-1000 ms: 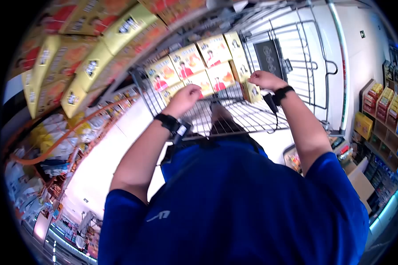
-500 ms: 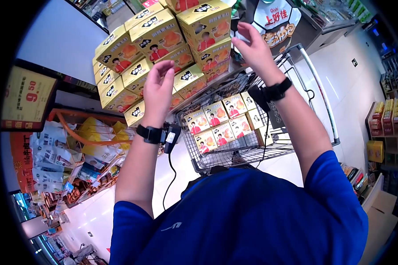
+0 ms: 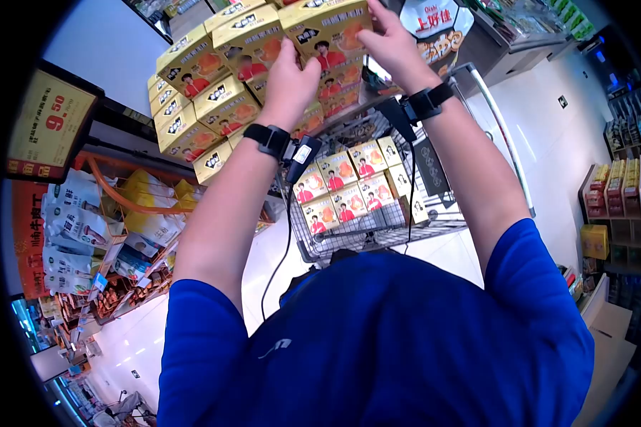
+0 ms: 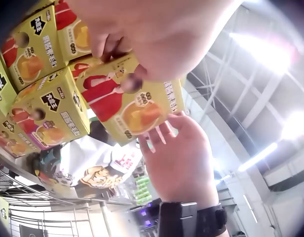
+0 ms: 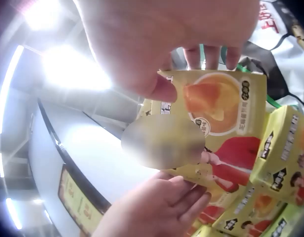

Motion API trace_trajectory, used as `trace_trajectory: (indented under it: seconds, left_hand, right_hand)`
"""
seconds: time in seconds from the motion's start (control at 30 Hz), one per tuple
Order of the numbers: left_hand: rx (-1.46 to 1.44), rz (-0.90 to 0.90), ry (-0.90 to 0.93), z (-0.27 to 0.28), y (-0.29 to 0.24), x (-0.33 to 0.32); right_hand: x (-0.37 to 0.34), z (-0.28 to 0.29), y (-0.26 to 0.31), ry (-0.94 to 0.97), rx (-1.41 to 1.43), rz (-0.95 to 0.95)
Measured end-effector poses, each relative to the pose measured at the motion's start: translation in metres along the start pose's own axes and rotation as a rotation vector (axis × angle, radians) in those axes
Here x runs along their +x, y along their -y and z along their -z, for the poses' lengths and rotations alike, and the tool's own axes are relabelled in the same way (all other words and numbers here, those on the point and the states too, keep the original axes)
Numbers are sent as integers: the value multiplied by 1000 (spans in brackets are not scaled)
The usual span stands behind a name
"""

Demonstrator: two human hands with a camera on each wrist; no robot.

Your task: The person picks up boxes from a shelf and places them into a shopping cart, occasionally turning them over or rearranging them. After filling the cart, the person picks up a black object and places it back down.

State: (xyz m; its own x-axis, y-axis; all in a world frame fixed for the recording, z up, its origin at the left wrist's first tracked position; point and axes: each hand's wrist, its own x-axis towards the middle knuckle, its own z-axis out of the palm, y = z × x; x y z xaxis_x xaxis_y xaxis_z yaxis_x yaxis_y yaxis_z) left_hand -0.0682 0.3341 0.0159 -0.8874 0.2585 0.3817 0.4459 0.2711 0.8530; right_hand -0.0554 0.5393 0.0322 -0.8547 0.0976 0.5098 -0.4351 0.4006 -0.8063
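Note:
Both hands hold one yellow food box point(image 3: 324, 32) at the top of a stack of like boxes, one hand at each side. Its front shows a picture of orange-coloured food and a person in red. My left hand point(image 3: 292, 85) grips the left side, with the thumb near the front. At the opposite side my right hand point(image 3: 395, 50) has its thumb on the front point(image 5: 216, 106), while its fingers go round the far side, partly hidden. The left wrist view shows the box tilted between the left hand point(image 4: 162, 34) and right hand point(image 4: 179, 158).
A wire shopping cart point(image 3: 506, 132) below the hands carries several yellow boxes point(image 3: 345, 178). More stacked boxes point(image 3: 224, 103) stand at left, near a price sign point(image 3: 53, 121) and bagged goods point(image 3: 78, 224). A white printed bag point(image 3: 438, 25) is beyond the right hand.
From low over the cart, both hands rose to the stack with nothing held, then closed on a top box. The view has swung from the cart to the stack.

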Motion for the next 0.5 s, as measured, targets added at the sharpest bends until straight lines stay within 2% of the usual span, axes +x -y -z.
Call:
trace_trajectory:
  seconds: [0.03,0.1,0.13,0.17,0.23,0.27,0.3,0.37,0.4,0.43,0.5]
  left_hand:
    - [-21,-8,-29,3,-9,-11]
    - [106,-118,-69,6,-25,-34]
    - [275,-212,-123,8,-40,-47]
    - [281,-258,-119,6,-43,-57]
    - [336,-303,-111,-5,-35,-82]
    - [315,-270,-31,-10,-33,-93]
    - [133,-171,24,-20,-22,-107]
    - [-83,0,148,-41,2,-135]
    - [-73,92,218,-49,12,-145]
    - [-250,181,236,-61,24,-159]
    - [-289,367,352,-79,46,-185]
  right_hand:
    - [-15,10,28,6,-34,133]
    - [-41,20,68,-9,162,-14]
    - [-51,25,72,32,255,-71]
    - [-62,26,66,-32,174,0]
    - [-91,19,57,-85,434,-3]
    - [-100,29,45,-36,101,-8]
    - [-115,28,42,49,352,-167]
    - [-150,20,1,5,244,-208]
    - [-169,18,-15,18,130,-272]
    - [-186,20,-31,55,-15,-323]
    - [-226,11,-71,46,-105,-517]
